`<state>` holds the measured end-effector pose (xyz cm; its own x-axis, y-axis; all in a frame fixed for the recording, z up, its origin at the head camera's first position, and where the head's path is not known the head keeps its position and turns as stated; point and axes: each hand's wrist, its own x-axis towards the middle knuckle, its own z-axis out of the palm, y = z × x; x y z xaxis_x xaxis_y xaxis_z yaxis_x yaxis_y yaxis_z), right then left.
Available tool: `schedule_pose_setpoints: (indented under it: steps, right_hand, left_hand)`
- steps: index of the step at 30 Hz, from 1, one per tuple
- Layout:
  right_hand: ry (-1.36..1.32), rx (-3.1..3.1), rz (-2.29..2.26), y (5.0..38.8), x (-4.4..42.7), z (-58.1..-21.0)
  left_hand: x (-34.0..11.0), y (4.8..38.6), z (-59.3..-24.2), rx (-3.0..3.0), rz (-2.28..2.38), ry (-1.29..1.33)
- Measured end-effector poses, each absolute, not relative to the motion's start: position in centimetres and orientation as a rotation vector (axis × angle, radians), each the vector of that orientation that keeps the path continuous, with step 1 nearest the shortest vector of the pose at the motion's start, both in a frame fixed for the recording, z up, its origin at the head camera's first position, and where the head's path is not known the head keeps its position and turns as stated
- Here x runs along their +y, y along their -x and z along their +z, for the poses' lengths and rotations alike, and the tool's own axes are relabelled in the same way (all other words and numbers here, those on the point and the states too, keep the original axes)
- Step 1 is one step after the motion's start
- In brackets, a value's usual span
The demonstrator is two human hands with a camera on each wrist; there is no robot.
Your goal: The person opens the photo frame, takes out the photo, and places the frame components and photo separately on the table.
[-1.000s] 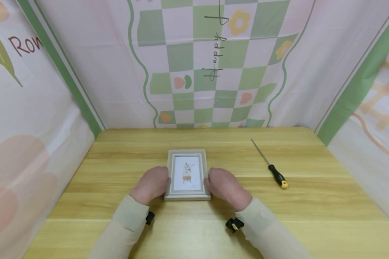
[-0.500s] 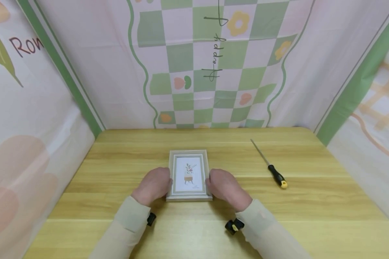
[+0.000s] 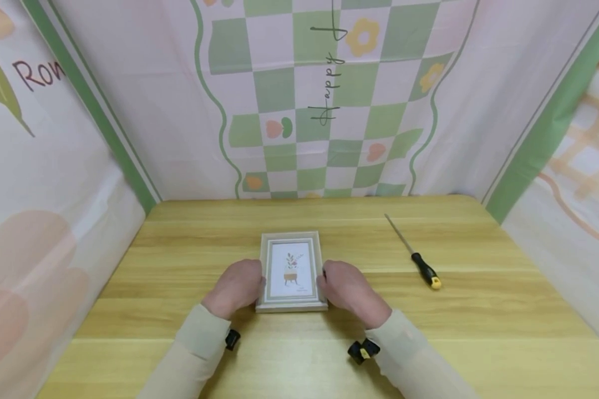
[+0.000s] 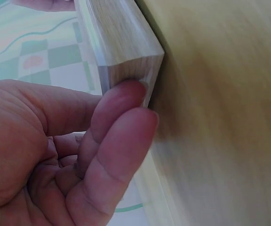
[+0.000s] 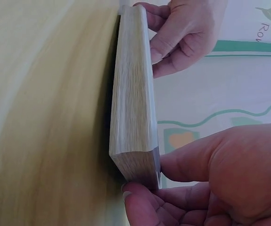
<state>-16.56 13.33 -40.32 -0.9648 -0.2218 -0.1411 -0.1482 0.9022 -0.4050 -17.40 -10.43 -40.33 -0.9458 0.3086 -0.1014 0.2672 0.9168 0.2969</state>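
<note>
A pale picture frame [image 3: 292, 305] with a small potted-plant print lies face up at the middle of the wooden table. My left hand [image 3: 237, 285] grips its left side, and in the left wrist view the thumb and curled fingers [image 4: 126, 141] pinch the frame's edge [image 4: 126, 37]. On the opposite side my right hand [image 3: 351, 289] holds the frame, thumb on the face and fingertips [image 5: 140, 202] at the side edge in the right wrist view. The frame's back is hidden from every view.
To the right lies a screwdriver [image 3: 424, 269] with a black and yellow handle, its tip pointing to the back. Printed cloth [image 3: 179, 138] hangs behind the wooden table [image 3: 204, 221] and along both sides.
Both hands have kept hold of the picture frame, which has shifted very slightly to the right. The screwdriver lies where it was; the head view has tilted a little.
</note>
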Motion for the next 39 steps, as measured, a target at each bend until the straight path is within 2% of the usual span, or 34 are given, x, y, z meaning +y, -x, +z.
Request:
schedule_pose_setpoints:
  steps: [25, 39]
  right_hand:
    - [0.198, 2.883, -0.944, 16.4, 13.9, -39.0]
    - [0.175, 2.808, -1.115, 16.2, 13.8, -38.9]
  left_hand:
    - [-10.7, 17.0, -40.5, 2.887, 0.517, -0.394]
    - [-10.1, 16.4, -39.7, 3.009, 0.274, -0.364]
